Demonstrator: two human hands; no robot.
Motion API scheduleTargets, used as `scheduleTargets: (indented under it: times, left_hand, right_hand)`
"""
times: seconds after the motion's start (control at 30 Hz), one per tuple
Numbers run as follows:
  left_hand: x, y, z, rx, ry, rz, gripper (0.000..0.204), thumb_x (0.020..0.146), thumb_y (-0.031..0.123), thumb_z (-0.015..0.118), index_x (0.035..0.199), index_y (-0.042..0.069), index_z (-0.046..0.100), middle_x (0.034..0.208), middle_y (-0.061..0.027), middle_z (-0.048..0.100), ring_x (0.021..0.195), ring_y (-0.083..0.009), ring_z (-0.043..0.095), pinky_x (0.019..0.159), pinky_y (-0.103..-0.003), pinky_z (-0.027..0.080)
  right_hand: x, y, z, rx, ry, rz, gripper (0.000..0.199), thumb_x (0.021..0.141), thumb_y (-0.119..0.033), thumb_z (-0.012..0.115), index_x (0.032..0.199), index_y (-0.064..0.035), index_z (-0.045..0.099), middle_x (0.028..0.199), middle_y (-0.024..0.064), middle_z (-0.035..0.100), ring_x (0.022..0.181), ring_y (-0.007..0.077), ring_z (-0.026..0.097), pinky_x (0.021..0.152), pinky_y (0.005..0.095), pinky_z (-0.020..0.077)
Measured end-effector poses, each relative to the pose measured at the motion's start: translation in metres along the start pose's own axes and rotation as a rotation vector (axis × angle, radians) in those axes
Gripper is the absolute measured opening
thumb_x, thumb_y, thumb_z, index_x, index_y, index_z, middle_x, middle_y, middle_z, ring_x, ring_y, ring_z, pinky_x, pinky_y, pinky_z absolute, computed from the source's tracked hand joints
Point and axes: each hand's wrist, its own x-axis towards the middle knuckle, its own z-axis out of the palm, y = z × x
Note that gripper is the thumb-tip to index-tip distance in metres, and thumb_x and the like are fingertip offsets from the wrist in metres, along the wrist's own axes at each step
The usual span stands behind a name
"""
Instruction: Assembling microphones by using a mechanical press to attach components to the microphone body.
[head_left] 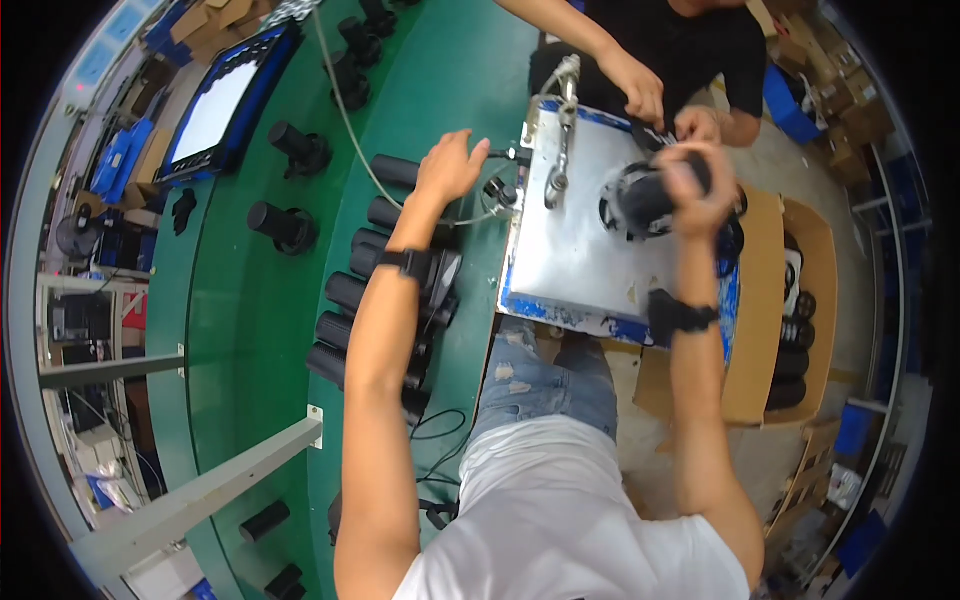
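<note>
My left hand (pixel 450 170) reaches over the row of black cylindrical housings (pixel 394 171) on the green bench. Its fingers are stretched and apart, and nothing shows in them. My right hand (pixel 697 190), smeared by motion, is wrapped round a black cylindrical housing (pixel 644 200) with a wider flanged end. That housing is tilted over the metal plate (pixel 575 260), its flange near the plate's surface; whether it touches cannot be told. A lever clamp (pixel 561 150) stands on the plate, left of the held housing.
Across the plate, a co-worker's hands (pixel 640 90) work at a dark piece. To the right, an open cardboard box (pixel 760 300) holds several black parts. More black housings (pixel 283 227) stand on the bench (pixel 225 330). A thin hose (pixel 345 115) crosses it; a framed screen (pixel 215 110) lies far left.
</note>
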Motion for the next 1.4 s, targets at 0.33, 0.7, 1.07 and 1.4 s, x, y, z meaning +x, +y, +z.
scheduleTargets:
  times: [0.33,0.7,1.07,1.4]
  left_hand:
    - [-0.102,0.163,-0.248,-0.582,0.059,0.213,0.080,0.066,0.021,0.078,0.133,0.001,0.041,0.107,-0.0209,0.063,0.101,-0.0326,0.065,0.085,-0.037,0.050]
    - [-0.256,-0.193,-0.211,-0.040,0.762,-0.869,0.075,0.058,0.036,0.086,0.114,-0.001,0.053,0.109,-0.0207,0.065,0.104,-0.0367,0.062,0.090,-0.043,0.048]
    - [-0.248,-0.042,-0.225,-0.265,0.930,-0.359,0.049,0.083,0.021,0.070,0.122,0.001,0.049,0.116,-0.0164,0.055,0.108,-0.0275,0.054,0.091,-0.041,0.044]
    - [-0.233,0.149,-0.127,-0.997,0.206,-0.063,0.071,0.062,0.015,0.082,0.125,0.004,0.052,0.114,-0.0113,0.062,0.102,-0.0232,0.062,0.088,-0.034,0.049]
  right_hand:
    - [0.084,-0.249,0.056,1.090,-0.359,0.223,0.056,0.069,-0.032,0.075,0.109,0.0020,0.055,0.115,0.0144,0.057,0.103,0.0190,0.054,0.092,0.0310,0.0385]
    - [-0.127,-0.198,0.189,-0.054,-1.191,0.150,0.069,0.076,-0.028,0.072,0.132,-0.0027,0.042,0.122,0.0231,0.053,0.109,0.0419,0.055,0.094,0.0460,0.0466]
    - [-0.115,-0.201,0.133,0.653,-0.778,0.567,0.054,0.086,-0.020,0.067,0.129,0.0040,0.046,0.123,0.0172,0.055,0.111,0.0280,0.056,0.095,0.0373,0.0440]
    - [-0.098,-0.177,0.021,1.355,-0.451,0.805,0.068,0.086,-0.037,0.067,0.134,0.0036,0.040,0.132,0.0149,0.049,0.121,0.0245,0.050,0.106,0.0387,0.0358]
